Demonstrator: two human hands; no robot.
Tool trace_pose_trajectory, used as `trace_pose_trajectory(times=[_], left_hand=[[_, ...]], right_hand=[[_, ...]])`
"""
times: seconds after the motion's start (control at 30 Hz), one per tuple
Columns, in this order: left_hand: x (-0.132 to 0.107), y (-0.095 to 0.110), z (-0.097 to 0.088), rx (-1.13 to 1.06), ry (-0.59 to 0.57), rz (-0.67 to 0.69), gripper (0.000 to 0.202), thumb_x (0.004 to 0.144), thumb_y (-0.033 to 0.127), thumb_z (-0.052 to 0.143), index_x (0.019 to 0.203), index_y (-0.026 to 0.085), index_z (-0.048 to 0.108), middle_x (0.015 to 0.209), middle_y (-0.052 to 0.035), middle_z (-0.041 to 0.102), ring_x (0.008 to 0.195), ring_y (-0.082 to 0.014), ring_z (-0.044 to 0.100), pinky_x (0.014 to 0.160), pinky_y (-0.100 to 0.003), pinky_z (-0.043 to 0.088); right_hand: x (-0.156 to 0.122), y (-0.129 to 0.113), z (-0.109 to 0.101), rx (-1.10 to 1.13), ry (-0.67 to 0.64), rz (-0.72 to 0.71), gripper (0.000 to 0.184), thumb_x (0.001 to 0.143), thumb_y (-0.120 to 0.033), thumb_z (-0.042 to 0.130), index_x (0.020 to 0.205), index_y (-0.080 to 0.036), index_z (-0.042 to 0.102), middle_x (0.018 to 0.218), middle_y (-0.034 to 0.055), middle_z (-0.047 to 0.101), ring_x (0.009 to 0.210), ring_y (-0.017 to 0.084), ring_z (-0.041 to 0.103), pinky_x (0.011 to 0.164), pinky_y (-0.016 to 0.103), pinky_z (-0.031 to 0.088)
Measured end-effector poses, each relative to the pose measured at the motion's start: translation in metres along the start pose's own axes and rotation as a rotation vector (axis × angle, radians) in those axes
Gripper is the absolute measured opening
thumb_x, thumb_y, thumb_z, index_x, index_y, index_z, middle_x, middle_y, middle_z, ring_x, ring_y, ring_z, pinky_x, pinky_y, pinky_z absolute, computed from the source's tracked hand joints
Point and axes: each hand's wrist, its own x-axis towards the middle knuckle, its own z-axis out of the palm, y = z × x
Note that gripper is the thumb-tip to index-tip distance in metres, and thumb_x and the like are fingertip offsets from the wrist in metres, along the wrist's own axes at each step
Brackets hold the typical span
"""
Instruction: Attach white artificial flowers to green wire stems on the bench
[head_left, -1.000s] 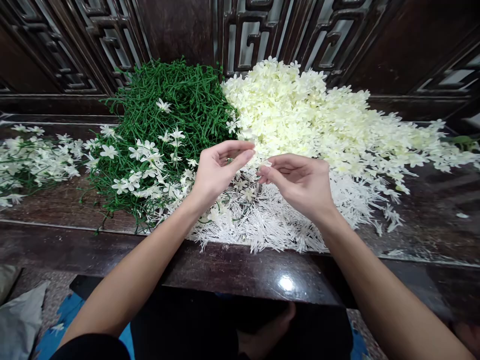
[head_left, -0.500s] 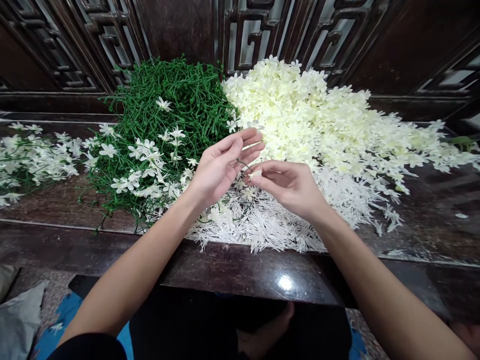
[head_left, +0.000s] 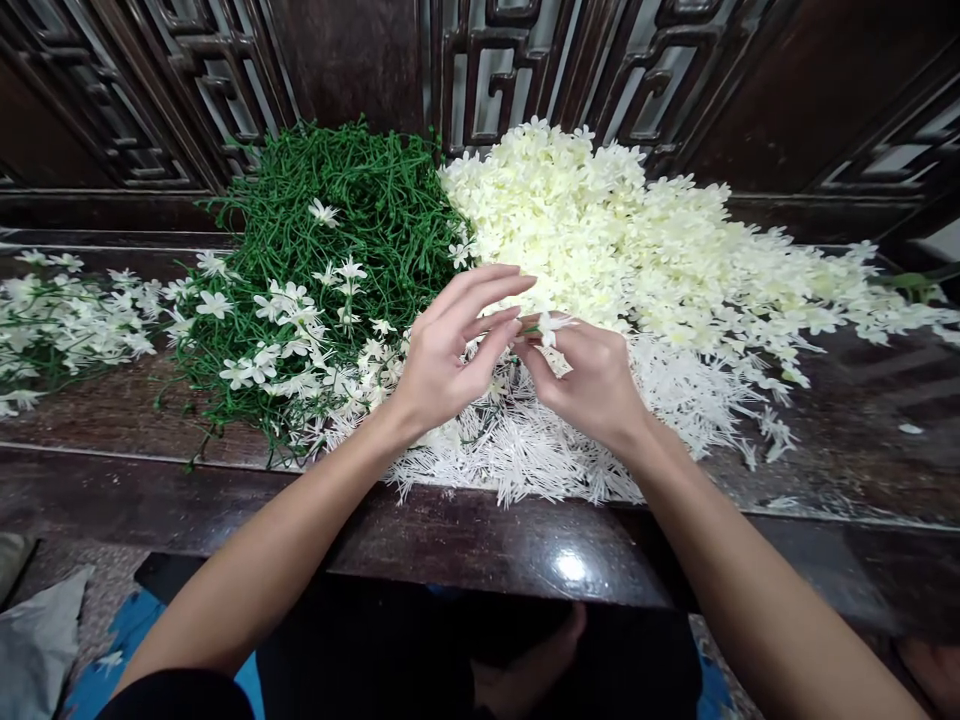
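Note:
Between my two hands, just above the piles, is a white artificial flower [head_left: 551, 328] on a thin green stem. My left hand [head_left: 457, 350] pinches the stem side between thumb and a fingertip, its other fingers stretched out above. My right hand [head_left: 581, 375] closes its fingertips on the stem by the blossom; the exact grip is partly hidden. Below my hands lies a heap of white thread-like stamens [head_left: 540, 455]. Behind them rises a big pile of cream-white blossoms [head_left: 585, 215]. Left of it is a tangle of green plastic stems [head_left: 345, 190].
Several finished-looking white flowers [head_left: 289, 310] lie over the green stems' front. Another cluster of white flowers [head_left: 82, 315] rests at the far left. Everything lies on a dark wooden bench [head_left: 465, 535] with a carved lattice back [head_left: 517, 70]. A blue sheet [head_left: 139, 625] is on the floor.
The blossom has moved up and right and now shows open petals beside my right fingers. My left hand has gone from a looser, palm-up pose to a pinch at the stem.

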Motion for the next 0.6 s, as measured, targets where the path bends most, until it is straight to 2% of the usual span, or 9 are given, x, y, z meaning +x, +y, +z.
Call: trace_pose_trajectory(times=[0.1, 0.17, 0.3, 0.33, 0.4, 0.43, 0.47, 0.53, 0.6], left_hand=[[-0.002, 0.003, 0.001, -0.030, 0.000, -0.013, 0.027, 0.097, 0.026, 0.059, 0.123, 0.028, 0.067, 0.140, -0.0054, 0.060, 0.127, -0.0230, 0.062, 0.101, -0.038, 0.062], [-0.001, 0.003, 0.000, -0.013, 0.030, 0.007, 0.028, 0.095, 0.028, 0.062, 0.123, 0.028, 0.067, 0.140, -0.0063, 0.060, 0.126, -0.0245, 0.063, 0.099, -0.040, 0.062], [0.000, -0.002, -0.003, 0.186, 0.151, 0.074, 0.028, 0.090, 0.036, 0.067, 0.117, 0.027, 0.068, 0.131, -0.0085, 0.064, 0.124, -0.0268, 0.062, 0.097, -0.044, 0.061], [0.001, -0.004, -0.003, 0.212, 0.150, 0.118, 0.026, 0.089, 0.039, 0.066, 0.112, 0.027, 0.069, 0.122, -0.0082, 0.069, 0.115, -0.0257, 0.066, 0.093, -0.044, 0.062], [0.001, -0.008, -0.002, 0.190, 0.075, 0.245, 0.021, 0.089, 0.041, 0.060, 0.102, 0.028, 0.070, 0.096, -0.0046, 0.074, 0.087, -0.0205, 0.071, 0.079, -0.042, 0.063], [0.001, -0.010, -0.001, 0.160, 0.023, 0.323, 0.019, 0.089, 0.040, 0.058, 0.098, 0.029, 0.070, 0.084, -0.0022, 0.073, 0.072, -0.0173, 0.069, 0.070, -0.039, 0.062], [0.001, -0.011, 0.000, 0.148, -0.036, 0.363, 0.018, 0.089, 0.037, 0.056, 0.097, 0.030, 0.070, 0.079, -0.0006, 0.073, 0.065, -0.0154, 0.067, 0.067, -0.037, 0.062], [0.001, -0.012, 0.001, 0.139, -0.096, 0.466, 0.019, 0.087, 0.028, 0.056, 0.101, 0.028, 0.069, 0.084, 0.0000, 0.076, 0.069, -0.0148, 0.070, 0.066, -0.034, 0.062], [0.000, -0.012, 0.001, 0.215, -0.102, 0.493, 0.024, 0.087, 0.025, 0.058, 0.108, 0.023, 0.069, 0.102, -0.0046, 0.077, 0.092, -0.0184, 0.073, 0.081, -0.037, 0.064]], right_hand=[[0.001, -0.001, -0.001, 0.008, 0.006, 0.022, 0.022, 0.089, -0.008, 0.055, 0.079, -0.021, 0.071, 0.083, 0.0076, 0.077, 0.071, 0.022, 0.072, 0.059, 0.038, 0.059], [0.002, -0.003, -0.003, 0.004, -0.016, 0.060, 0.023, 0.085, -0.006, 0.054, 0.083, -0.021, 0.072, 0.085, 0.0063, 0.077, 0.071, 0.021, 0.071, 0.060, 0.038, 0.058], [0.003, -0.005, -0.005, 0.018, -0.015, 0.147, 0.023, 0.082, -0.007, 0.056, 0.086, -0.022, 0.074, 0.081, 0.0045, 0.077, 0.068, 0.020, 0.070, 0.059, 0.038, 0.059], [0.003, -0.006, -0.005, 0.043, -0.002, 0.183, 0.020, 0.084, -0.010, 0.058, 0.083, -0.022, 0.074, 0.078, 0.0040, 0.076, 0.067, 0.020, 0.070, 0.059, 0.038, 0.060], [0.004, -0.007, -0.006, 0.123, 0.012, 0.263, 0.017, 0.087, -0.015, 0.060, 0.081, -0.022, 0.074, 0.077, 0.0037, 0.076, 0.070, 0.020, 0.071, 0.065, 0.041, 0.063], [0.004, -0.008, -0.006, 0.170, 0.014, 0.297, 0.016, 0.087, -0.017, 0.061, 0.083, -0.022, 0.075, 0.081, 0.0042, 0.077, 0.073, 0.021, 0.073, 0.070, 0.043, 0.064], [0.004, -0.009, -0.006, 0.212, 0.011, 0.321, 0.015, 0.085, -0.017, 0.061, 0.085, -0.021, 0.076, 0.084, 0.0048, 0.078, 0.077, 0.022, 0.074, 0.074, 0.044, 0.065], [0.004, -0.009, -0.007, 0.255, -0.008, 0.328, 0.016, 0.082, -0.015, 0.061, 0.085, -0.020, 0.076, 0.085, 0.0054, 0.078, 0.078, 0.021, 0.074, 0.075, 0.043, 0.065], [0.004, -0.010, -0.008, 0.252, -0.020, 0.285, 0.017, 0.079, -0.012, 0.060, 0.081, -0.019, 0.075, 0.079, 0.0044, 0.076, 0.072, 0.020, 0.073, 0.068, 0.038, 0.063]])
